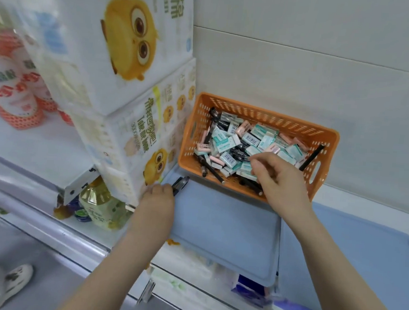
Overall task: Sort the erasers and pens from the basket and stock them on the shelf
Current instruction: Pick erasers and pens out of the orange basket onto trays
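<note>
An orange perforated basket (296, 130) stands at the back of the shelf, against the wall. It holds a heap of teal, white and pink erasers (251, 139) mixed with black pens (212, 171). My right hand (277, 177) reaches into the basket's front part, fingers bent down among the erasers; whether it holds one is hidden. My left hand (159, 196) grips several black pens (181, 182) at the back left corner of a pale blue tray (224, 227), just in front of the basket.
A second pale blue tray (352, 259) lies to the right. Stacked tissue packs with a yellow owl print (129, 100) stand close on the left of the basket. A yellow bottle (99, 203) sits on the lower shelf, and a shoe (16, 279) shows on the floor.
</note>
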A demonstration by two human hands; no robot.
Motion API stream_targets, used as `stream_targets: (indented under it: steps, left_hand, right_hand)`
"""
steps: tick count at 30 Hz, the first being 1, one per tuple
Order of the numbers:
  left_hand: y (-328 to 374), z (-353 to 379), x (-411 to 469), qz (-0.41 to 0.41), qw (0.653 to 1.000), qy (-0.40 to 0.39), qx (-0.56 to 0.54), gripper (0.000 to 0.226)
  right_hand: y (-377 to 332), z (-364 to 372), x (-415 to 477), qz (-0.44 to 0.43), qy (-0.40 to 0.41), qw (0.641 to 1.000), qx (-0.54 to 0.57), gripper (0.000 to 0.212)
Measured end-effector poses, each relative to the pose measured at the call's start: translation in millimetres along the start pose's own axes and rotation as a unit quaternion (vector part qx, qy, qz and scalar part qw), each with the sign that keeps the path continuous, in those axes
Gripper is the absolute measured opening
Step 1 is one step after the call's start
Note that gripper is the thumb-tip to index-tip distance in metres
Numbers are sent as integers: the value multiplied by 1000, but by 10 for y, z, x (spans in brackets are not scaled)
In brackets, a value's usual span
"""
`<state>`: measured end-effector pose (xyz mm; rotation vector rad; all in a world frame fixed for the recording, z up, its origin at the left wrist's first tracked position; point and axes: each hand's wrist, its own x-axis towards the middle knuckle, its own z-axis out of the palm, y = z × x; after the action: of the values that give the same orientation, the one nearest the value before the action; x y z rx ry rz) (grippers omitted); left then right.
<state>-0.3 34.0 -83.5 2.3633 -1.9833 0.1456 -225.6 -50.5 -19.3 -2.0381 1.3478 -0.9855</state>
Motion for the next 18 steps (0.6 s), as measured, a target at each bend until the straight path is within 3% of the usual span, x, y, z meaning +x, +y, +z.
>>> stream_targets:
  steps: [3, 10, 13, 15, 18]
  left_hand:
    - [202, 42, 139, -34, 998, 9, 47, 51]
    - [183, 53, 125, -26, 999, 16, -31, 34]
    - [242, -138, 102, 31, 985, 121, -116, 29]
    - [346, -253, 147, 103, 958, 188, -190, 30]
    - [537, -371, 332, 218, 935, 175, -220, 41]
  right_hand:
    - [-10, 48, 8, -6, -6, 1000, -8, 22]
    - [97, -155, -23, 8, 55, 998, -27, 14]
    - [142, -364, -30, 25, 70, 993, -88, 17]
    - [144, -479, -20, 29, 21, 983, -178, 15]
    - [102, -526, 0, 33, -91, 955, -281, 22]
